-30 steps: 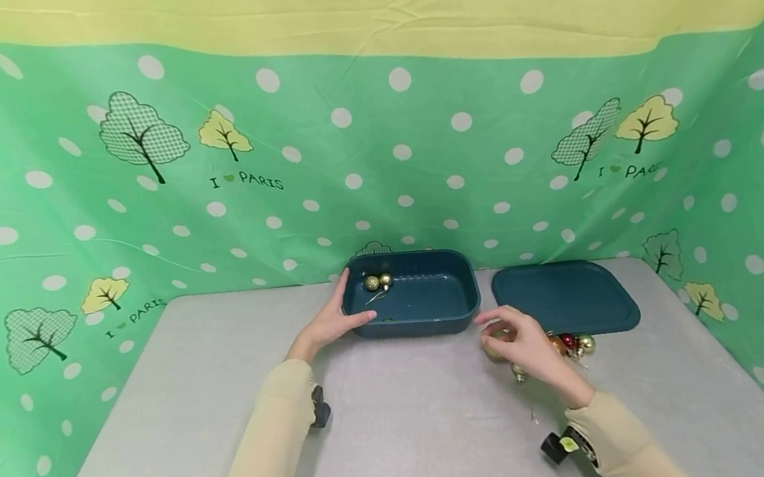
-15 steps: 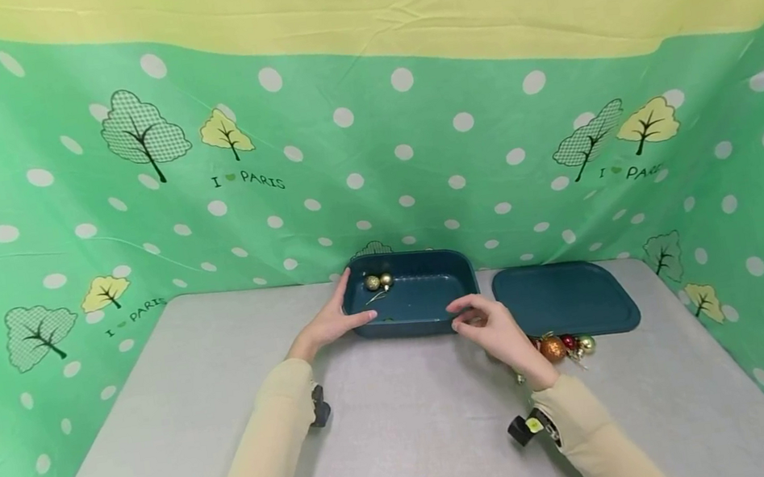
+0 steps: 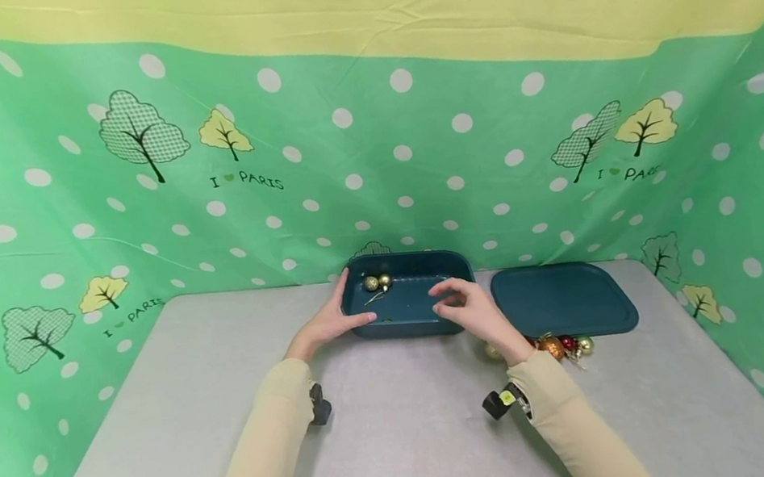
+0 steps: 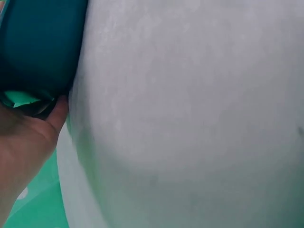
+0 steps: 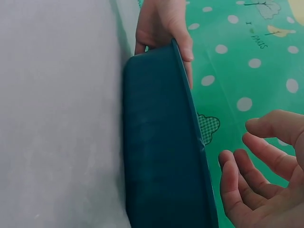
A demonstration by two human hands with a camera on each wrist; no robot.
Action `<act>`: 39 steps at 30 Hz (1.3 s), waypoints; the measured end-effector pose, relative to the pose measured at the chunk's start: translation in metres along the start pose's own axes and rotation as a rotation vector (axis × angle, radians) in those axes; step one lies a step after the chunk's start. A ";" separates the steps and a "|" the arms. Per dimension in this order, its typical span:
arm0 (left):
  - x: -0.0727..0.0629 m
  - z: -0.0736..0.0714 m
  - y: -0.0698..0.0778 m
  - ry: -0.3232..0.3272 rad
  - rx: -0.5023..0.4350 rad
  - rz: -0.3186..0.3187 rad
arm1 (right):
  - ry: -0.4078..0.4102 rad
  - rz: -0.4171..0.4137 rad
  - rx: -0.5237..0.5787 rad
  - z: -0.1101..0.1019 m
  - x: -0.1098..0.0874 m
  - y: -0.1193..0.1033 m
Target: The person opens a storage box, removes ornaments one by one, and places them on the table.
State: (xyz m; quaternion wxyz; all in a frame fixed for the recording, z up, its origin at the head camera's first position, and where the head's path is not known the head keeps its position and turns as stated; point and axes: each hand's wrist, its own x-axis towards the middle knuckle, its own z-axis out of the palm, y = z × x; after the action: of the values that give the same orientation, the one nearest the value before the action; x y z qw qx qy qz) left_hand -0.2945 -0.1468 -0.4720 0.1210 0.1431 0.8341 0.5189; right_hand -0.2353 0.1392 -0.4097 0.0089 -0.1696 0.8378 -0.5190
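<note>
**Ornament drop: right hand over the teal tub**

Centre of the head view: the teal tub (image 3: 408, 296) sits at the far edge of the grey worktop (image 3: 411, 446), up against the green dotted backdrop (image 3: 131, 225). The left hand (image 3: 330, 323) holds its left end, thumb on the near wall and fingers curled over the rim. The right hand (image 3: 471, 309) hovers above the tub's right part, fingers (image 5: 259, 178) loosely curled, palm showing nothing in the wrist view; whether a bauble is pinched, can't tell. Two gold baubles (image 3: 377, 281) lie inside, upper left corner of the tub. The lid (image 3: 565, 299) rests just right of it, w/ loose baubles (image 3: 564, 345) at its near edge.

To do it well, in my judgement: keep the left hand bracing the tub, lower the fingers inside the rim before letting go, so nothing bounces out.
</note>
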 end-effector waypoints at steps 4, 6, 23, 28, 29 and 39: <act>-0.001 -0.001 0.003 -0.002 0.017 -0.010 | -0.008 0.007 0.014 0.005 0.015 0.007; -0.002 0.000 0.005 0.001 0.024 -0.007 | -0.016 0.022 0.019 0.007 0.020 0.007; -0.002 -0.006 0.004 0.024 0.026 0.018 | -0.064 0.090 0.003 0.030 0.063 0.018; -0.003 -0.008 0.001 0.006 0.042 0.011 | -0.073 0.105 -0.006 0.038 0.074 0.022; -0.003 -0.008 0.001 0.004 0.041 0.007 | -0.076 0.105 -0.011 0.040 0.076 0.022; -0.004 -0.008 -0.001 -0.004 0.033 -0.001 | -0.081 0.115 -0.013 0.052 0.095 0.025</act>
State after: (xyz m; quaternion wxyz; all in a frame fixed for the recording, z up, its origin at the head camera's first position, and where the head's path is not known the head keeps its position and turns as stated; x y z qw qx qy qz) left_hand -0.2937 -0.1553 -0.4689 0.1205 0.1459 0.8422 0.5049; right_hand -0.3215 0.0765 -0.4398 0.0716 -0.1424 0.8484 -0.5048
